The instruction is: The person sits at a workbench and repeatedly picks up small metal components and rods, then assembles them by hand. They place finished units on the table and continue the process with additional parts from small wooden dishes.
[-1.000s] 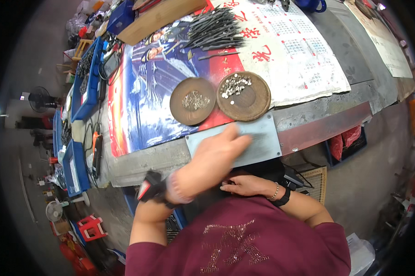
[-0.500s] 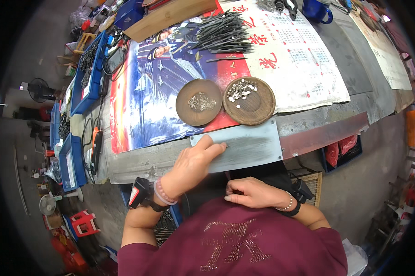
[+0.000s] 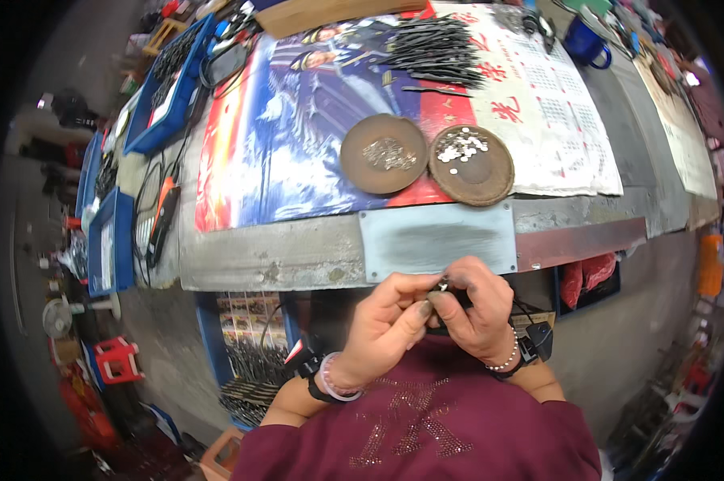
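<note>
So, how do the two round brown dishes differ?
The left dish holds small, thin metallic pieces; the right dish holds pale, rounder bits. The left dish's pieces cluster around its middle, while the right dish's gather toward its far side. Both dishes are shallow.

The board [image 3: 386, 232] lies between the hands [image 3: 388, 322] and two dishes [image 3: 372, 178].

A maroon short-sleeved shirt [image 3: 314, 449] fills the lower centre of the frame, with glittering studs [image 3: 450, 443] across it. The left wrist [image 3: 346, 370] wears a pale pink bracelet [image 3: 343, 396] and a black strapped device [image 3: 302, 357] marked red and white; the right wrist [image 3: 497, 353], pale beads [image 3: 513, 350] and a black device [image 3: 541, 341].
</note>
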A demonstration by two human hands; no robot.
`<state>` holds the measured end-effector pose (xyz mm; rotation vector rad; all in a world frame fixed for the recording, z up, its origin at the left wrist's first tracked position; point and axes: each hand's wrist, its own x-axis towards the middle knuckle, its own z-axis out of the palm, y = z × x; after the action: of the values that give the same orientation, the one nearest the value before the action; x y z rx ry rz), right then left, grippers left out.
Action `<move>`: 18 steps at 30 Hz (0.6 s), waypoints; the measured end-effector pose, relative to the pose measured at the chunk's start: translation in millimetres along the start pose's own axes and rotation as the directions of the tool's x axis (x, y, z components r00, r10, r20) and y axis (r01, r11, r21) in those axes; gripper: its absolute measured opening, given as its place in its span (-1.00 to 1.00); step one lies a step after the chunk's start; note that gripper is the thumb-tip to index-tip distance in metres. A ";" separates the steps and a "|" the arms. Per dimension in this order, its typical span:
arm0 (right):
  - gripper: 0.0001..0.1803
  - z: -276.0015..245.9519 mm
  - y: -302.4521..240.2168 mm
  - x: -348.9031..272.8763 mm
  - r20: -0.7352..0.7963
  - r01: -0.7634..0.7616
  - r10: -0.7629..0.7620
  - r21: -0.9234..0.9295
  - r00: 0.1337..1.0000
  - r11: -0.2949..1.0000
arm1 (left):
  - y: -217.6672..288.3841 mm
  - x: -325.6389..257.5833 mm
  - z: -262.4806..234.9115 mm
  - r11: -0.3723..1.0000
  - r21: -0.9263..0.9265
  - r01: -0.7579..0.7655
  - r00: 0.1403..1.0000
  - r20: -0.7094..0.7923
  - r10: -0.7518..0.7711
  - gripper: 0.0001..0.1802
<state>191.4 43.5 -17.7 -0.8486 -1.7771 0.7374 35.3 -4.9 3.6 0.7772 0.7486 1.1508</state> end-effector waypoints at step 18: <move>-0.56 29.4 -11.9 -4.2 0.200 -0.333 0.299 0.161 0.933 0.929 | -32.1 -24.0 -1.5 0.926 0.119 -0.359 0.905 -0.200 0.376 -0.68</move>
<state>162.3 30.4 -19.8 -0.9757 -1.7011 1.2079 44.2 -34.9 -21.5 0.8924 0.8573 1.5757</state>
